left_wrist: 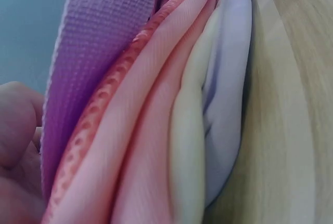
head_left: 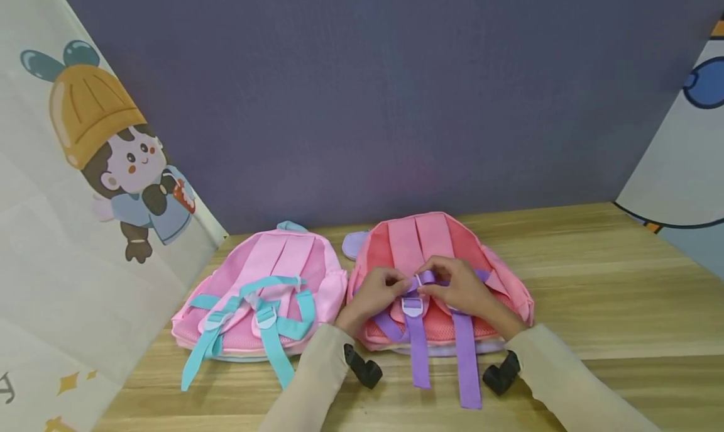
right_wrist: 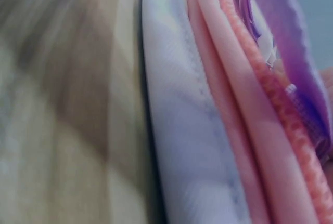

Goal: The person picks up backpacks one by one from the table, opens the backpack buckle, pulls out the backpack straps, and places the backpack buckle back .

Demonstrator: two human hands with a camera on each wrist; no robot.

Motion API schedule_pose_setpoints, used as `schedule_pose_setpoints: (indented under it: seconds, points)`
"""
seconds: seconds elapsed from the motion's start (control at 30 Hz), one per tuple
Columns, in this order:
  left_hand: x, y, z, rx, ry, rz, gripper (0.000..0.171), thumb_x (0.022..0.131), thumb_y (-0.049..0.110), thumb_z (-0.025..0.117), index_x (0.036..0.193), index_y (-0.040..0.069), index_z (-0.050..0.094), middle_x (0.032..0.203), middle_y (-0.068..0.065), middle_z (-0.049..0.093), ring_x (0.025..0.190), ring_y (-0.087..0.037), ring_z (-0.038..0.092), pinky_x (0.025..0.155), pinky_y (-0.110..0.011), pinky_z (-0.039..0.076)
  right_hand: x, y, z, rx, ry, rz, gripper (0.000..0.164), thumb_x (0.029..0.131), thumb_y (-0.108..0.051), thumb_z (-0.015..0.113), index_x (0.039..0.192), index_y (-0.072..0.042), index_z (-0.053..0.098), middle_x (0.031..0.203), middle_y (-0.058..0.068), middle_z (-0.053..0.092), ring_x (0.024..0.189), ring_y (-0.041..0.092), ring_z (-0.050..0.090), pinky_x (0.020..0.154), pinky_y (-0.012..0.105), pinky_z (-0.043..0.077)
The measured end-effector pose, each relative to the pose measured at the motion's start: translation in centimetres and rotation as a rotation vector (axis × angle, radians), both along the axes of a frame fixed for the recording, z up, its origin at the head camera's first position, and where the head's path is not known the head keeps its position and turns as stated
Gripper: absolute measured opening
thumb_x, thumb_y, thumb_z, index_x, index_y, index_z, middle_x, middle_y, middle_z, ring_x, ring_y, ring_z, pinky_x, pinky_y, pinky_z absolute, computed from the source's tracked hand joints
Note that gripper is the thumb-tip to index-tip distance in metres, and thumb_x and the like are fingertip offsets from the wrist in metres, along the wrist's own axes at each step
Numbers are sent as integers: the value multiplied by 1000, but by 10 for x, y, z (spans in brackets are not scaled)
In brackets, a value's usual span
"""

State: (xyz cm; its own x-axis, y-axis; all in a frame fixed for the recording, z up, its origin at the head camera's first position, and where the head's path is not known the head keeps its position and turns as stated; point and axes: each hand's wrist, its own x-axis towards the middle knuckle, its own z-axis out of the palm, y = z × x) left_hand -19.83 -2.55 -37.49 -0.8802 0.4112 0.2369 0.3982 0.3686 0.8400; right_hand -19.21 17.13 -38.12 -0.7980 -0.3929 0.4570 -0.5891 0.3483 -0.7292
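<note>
A coral-pink backpack [head_left: 384, 246] lies on the table with its shoulder straps facing up. Over its middle, my left hand [head_left: 373, 293] pinches a purple strap [head_left: 414, 286] between thumb and fingertips. Close beside it, my right hand [head_left: 464, 287] pinches the looped end of purple webbing [head_left: 427, 277], where a small white piece shows between the hands. Just below sits a white strap buckle [head_left: 413, 306]. Two purple strap tails [head_left: 466, 363] hang over the front edge of the bag. In the left wrist view, wide purple webbing [left_wrist: 93, 52] partly hides the fingers.
To the left, a light-pink backpack [head_left: 226, 275] with turquoise straps [head_left: 277, 350] lies against the coral one. A lilac flap [head_left: 353, 244] pokes out behind. The wooden table [head_left: 594, 281] meets a dark panel [head_left: 396, 105] at the back; a printed cloth [head_left: 45, 231] hangs at left.
</note>
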Motion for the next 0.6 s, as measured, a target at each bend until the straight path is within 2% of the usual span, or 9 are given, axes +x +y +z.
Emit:
schedule_pose_setpoints:
  seconds: [0.07,0.27,0.6]
  points:
    - [-1,-1,-1,-8,-2,0,16,90,6,60,92,-6,70,88,-18,69,73,-3,52,69,-16,43,-1,0,0,-11,-5,2,18,79,-7,75,95,-9,67,89,4,67,78,7,60,71,21,50]
    - [-1,2,-4,-5,52,14,14,89,3,60,90,-6,71,87,-18,70,76,-3,54,73,-18,46,-1,0,-2,-22,-28,3,18,80,-6,74,93,-10,64,92,5,69,80,7,60,74,21,49]
    - [1,6,-2,18,53,28,14,90,4,60,89,-5,71,85,-17,70,76,-7,53,70,-17,44,-2,0,-2,-19,-14,30,22,80,-4,74,96,-9,60,92,4,66,83,7,59,75,21,49]
